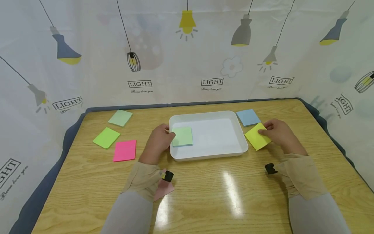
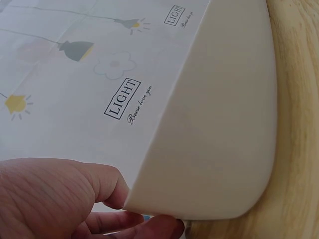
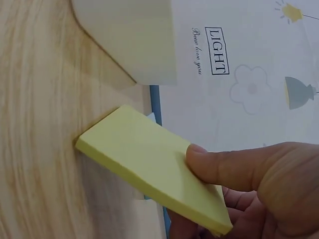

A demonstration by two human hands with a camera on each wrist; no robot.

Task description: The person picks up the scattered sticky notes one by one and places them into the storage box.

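nearest you, a pink note (image 1: pixel 165 189) lay partly hidden by your left cuff (image 1: pixel 143 180). beyond it, your left hand (image 1: pixel 157 141) pinched the tray (image 1: pixel 216 136) at its left rim, seemingly to steady it, and your right hand (image 1: pixel 277 132) gripped the yellow pad (image 1: pixel 255 138) by its right edge, just beside the tray, likely leaving most of it clear. inside the tray, a green pad (image 1: pixel 182 136) lay flat at the left, a bluish edge beneath; past the yellow pad lay a blue pad (image 1: pixel 248 117).
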